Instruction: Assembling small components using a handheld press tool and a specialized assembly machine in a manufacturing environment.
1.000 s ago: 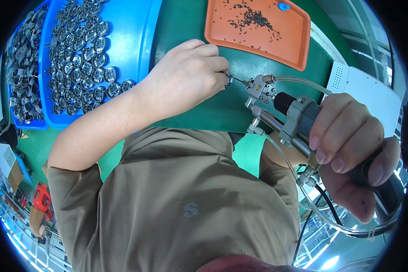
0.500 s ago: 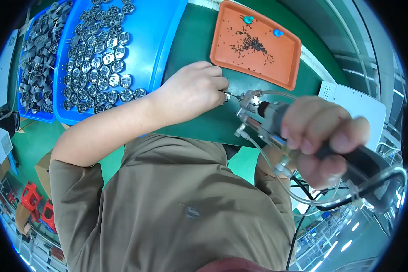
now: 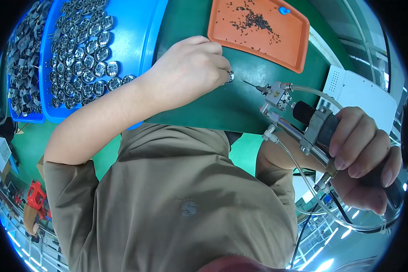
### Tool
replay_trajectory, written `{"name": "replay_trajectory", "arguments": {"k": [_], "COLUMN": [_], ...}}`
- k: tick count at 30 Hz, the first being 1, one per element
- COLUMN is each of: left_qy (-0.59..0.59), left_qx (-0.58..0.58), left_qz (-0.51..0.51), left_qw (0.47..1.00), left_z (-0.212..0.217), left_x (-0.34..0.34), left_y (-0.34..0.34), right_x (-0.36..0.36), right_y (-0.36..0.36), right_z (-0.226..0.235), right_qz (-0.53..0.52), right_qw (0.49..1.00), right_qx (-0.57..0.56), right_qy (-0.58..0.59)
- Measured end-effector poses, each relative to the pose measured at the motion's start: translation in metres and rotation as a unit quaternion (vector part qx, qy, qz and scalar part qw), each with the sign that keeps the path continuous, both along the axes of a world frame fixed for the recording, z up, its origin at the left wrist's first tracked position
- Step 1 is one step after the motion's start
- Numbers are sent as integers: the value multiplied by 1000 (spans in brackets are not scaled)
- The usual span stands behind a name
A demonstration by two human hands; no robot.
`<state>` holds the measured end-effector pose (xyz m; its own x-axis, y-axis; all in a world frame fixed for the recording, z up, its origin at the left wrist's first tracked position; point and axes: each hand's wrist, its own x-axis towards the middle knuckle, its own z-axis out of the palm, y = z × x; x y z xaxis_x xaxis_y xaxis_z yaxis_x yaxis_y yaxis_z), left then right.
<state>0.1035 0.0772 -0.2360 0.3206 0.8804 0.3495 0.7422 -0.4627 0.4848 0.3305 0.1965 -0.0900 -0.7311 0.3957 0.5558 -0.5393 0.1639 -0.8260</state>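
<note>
Green matting (image 3: 204, 109) covers the bench, and right at its middle the left hand (image 3: 190, 68) curls tight, fingertips pinching a small round metal part (image 3: 230, 76) just above the surface. Just beside it comes the right hand (image 3: 362, 154), fingers wrapped around the dark grip of a powered screwdriver (image 3: 303, 122), clear tubes trailing off its body and the thin bit tip (image 3: 251, 85) aimed at that part, near but not touching. This looks like the lining-up step: part presented, tool poised. The next move calls for bringing tip and part squarely together, with the pinch steady so nothing twists. Further out, an orange tray (image 3: 285, 50) scattered with tiny dark screws sits beyond the tool; a blue bin (image 3: 145, 41) of shiny round parts lies to the left, a white box (image 3: 362, 90) to the right.
</note>
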Motion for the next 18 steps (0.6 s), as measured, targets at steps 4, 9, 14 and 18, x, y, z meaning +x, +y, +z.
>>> {"name": "replay_trajectory", "arguments": {"k": [4, 9, 14, 18], "left_qy": [-6, 1, -13, -13], "left_qx": [-12, -15, -12, -9], "left_qz": [-1, 3, 4, 6], "left_qw": [1000, 1000, 1000, 1000], "left_z": [2, 4, 0, 0], "left_x": [0, -1, 0, 1], "left_y": [2, 1, 1, 1], "right_x": [-1, -15, -19, -20], "right_y": [4, 2, -1, -1], "right_z": [-4, -12, -12, -13], "right_qz": [39, 68, 71, 74], "right_qw": [999, 998, 997, 997], "right_qx": [-6, 3, 6, 10], "right_qy": [-2, -11, -22, -24]}}
